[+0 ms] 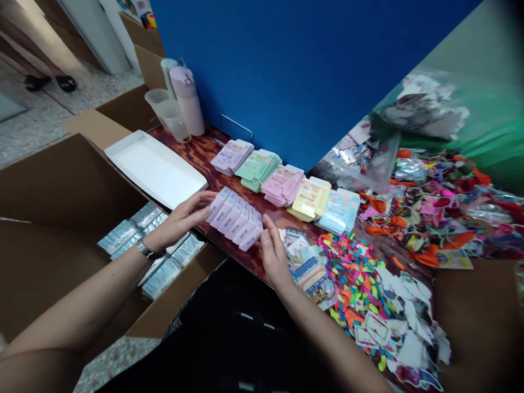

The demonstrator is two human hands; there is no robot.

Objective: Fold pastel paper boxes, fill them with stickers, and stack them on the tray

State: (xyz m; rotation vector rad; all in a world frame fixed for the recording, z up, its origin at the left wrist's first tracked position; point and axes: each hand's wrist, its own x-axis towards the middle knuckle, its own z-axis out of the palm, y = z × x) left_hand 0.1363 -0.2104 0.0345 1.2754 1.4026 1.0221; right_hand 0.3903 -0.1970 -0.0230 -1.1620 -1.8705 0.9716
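A: Nearest the head camera is dark clothing (221, 338), down at the bottom of the view. What lies beyond it?

B: Two bare hands, with a row of lilac boxes (235, 218) between them, near the close edge of the surface (192, 158). Whether the row rests on it or is lifted a little, I can't tell.

A: How are they set?

B: The left hand (182, 215) is spread, its fingertips at the row's left end. The right hand (276, 251) is loosely cupped at the other end, fingers parted. Neither is closed around a box.

A: So which step is this?

B: I'd judge it to be gathering or squaring the row. The boxes stand side by side, a bit staggered.

A: And the next move?

B: It seems to call for even pressure from both ends, so the middle boxes don't slip. If the row is to travel, the white tray (155, 166) lies just beyond the left hand, with nothing in it.

A: And behind the row?

B: Five stacks of flat cartons: purple (231, 156), green (257, 168), pink (282, 184), yellow (310, 197) and blue (338, 210). Neither hand touches them.
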